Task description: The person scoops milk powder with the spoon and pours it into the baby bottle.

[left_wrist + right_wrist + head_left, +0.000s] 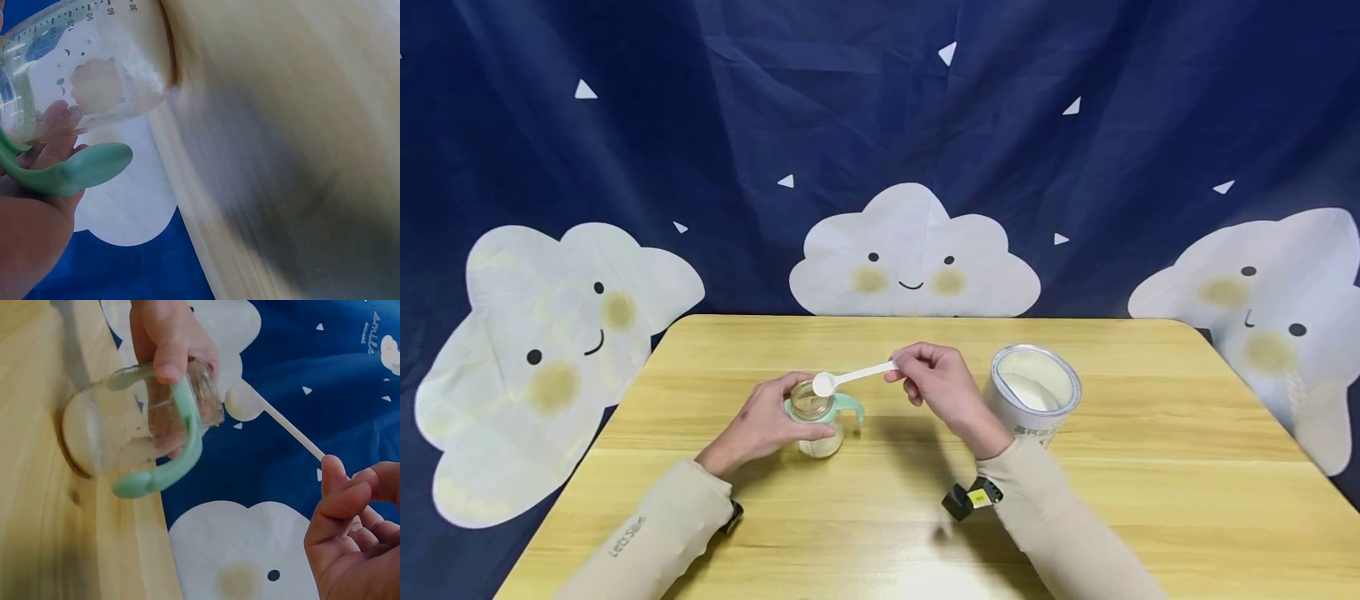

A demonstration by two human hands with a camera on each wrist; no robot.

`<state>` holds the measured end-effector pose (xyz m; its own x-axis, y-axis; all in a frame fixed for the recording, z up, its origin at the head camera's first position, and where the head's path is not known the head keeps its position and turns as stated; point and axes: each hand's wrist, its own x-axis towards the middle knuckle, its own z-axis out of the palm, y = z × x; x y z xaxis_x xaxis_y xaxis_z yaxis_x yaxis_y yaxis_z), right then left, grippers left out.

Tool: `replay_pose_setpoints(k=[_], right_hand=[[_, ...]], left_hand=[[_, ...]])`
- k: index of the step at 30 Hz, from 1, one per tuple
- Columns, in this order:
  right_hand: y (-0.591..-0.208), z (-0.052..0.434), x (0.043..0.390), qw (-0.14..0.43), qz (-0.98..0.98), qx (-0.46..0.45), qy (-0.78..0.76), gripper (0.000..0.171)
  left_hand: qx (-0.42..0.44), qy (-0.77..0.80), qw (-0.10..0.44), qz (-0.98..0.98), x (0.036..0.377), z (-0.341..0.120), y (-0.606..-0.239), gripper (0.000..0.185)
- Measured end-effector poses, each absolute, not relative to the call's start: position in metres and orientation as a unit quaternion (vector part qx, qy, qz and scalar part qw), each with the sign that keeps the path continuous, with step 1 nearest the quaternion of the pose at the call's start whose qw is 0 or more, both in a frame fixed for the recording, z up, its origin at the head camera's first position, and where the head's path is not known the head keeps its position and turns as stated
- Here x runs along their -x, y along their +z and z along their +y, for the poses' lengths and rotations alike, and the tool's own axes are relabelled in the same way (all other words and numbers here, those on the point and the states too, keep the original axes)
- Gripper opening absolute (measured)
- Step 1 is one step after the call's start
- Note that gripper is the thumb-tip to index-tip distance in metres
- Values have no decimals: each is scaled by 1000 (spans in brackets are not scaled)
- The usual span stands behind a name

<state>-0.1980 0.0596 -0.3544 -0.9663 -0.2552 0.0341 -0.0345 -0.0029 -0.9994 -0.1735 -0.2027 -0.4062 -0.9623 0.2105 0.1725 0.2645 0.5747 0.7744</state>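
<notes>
A clear baby bottle with a green two-handled collar stands upright on the table, its mouth uncovered. Pale powder or liquid shows at its bottom in the right wrist view. My left hand grips the bottle near its neck, thumb in front; the left wrist view shows fingers behind the clear wall. Between thumb and fingers, my right hand pinches the handle end of a white measuring scoop. The scoop's bowl is just above the bottle's mouth; its contents are hard to make out.
An open can of whitish powder stands right of my right hand, partly behind the wrist. The wooden table ends at a far edge before a dark blue curtain with cloud prints. A small black device is strapped to the right wrist.
</notes>
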Motion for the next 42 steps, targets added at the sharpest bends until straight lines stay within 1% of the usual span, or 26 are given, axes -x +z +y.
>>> replay_pose_setpoints(k=[10,21,31,42], right_hand=[[-359,52,197,92,713,123,-684,17],[-362,55,195,107,735,185,-643,17],[-357,57,193,102,741,198,-633,16],[-361,59,191,113,762,191,-608,16]], left_hand=[[134,-445,32,-885,173,-202,-406,69],[134,-450,26,-883,173,-203,-408,67],[141,-449,33,-882,174,-202,-408,65],[138,-456,31,-879,174,-203,-410,69]])
